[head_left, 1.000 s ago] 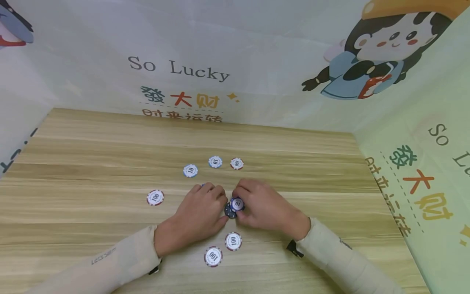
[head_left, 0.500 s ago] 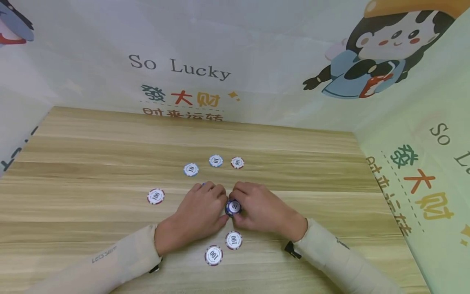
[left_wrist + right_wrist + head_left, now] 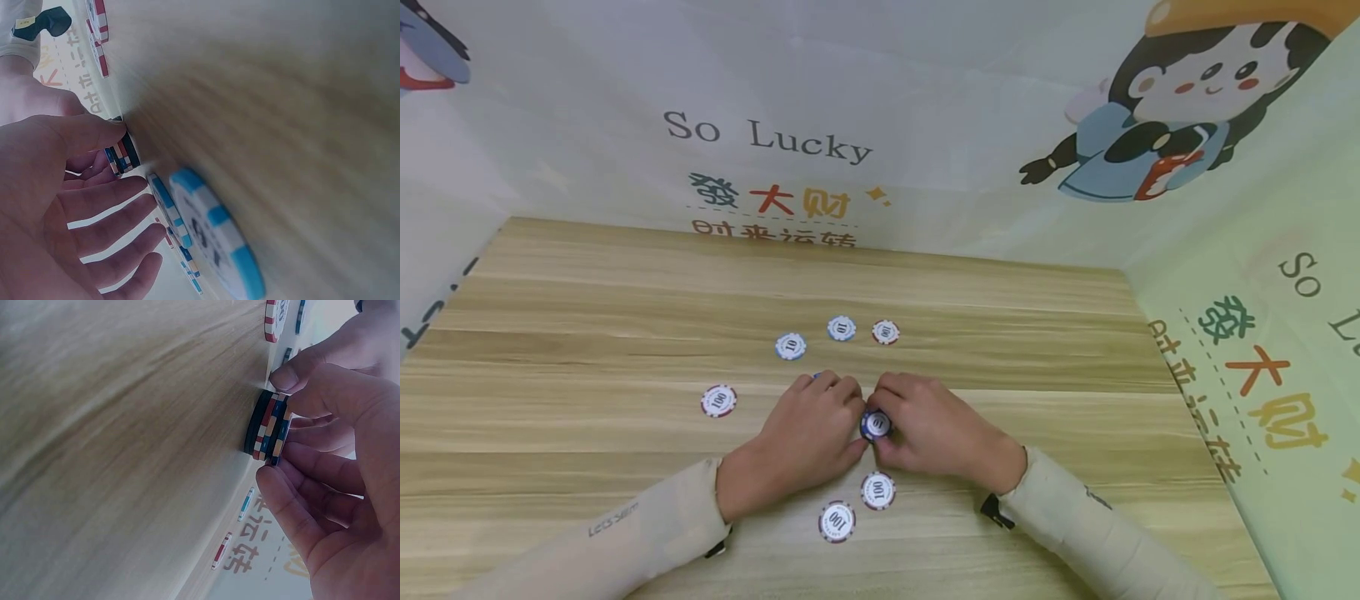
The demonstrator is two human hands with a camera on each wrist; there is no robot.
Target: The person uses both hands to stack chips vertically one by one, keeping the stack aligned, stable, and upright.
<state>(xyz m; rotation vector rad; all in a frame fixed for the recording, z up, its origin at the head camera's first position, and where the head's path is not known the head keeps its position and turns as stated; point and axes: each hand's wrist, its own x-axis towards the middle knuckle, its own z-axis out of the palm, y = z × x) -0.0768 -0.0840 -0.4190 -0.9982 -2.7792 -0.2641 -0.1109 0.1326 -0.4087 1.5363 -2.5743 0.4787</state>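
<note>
Between both hands stands a short stack of poker chips (image 3: 876,426), its top chip blue-rimmed with a white centre. In the right wrist view the stack's edges (image 3: 270,428) show black chips at the bottom, then a red-and-white one, then blue with orange blocks. The left hand (image 3: 808,433) holds the stack from the left, thumb on the near side and index finger on the far side. The right hand (image 3: 936,423) pinches the top of the stack between thumb and index finger. A blue chip edge (image 3: 817,377) peeks out behind the left fingers, mostly hidden.
Flat on the wooden table (image 3: 1037,350) lie a red-rimmed 100 chip (image 3: 718,401) at left, two light-blue chips (image 3: 791,346) and a red-rimmed chip (image 3: 885,332) farther back. Two 100 chips (image 3: 837,522) lie nearer the body. Printed cloth (image 3: 925,108) walls the table.
The right hand has moved slightly left with the blue-rimmed chip, which now covers the black chip seen earlier. The left hand has stayed in place.
</note>
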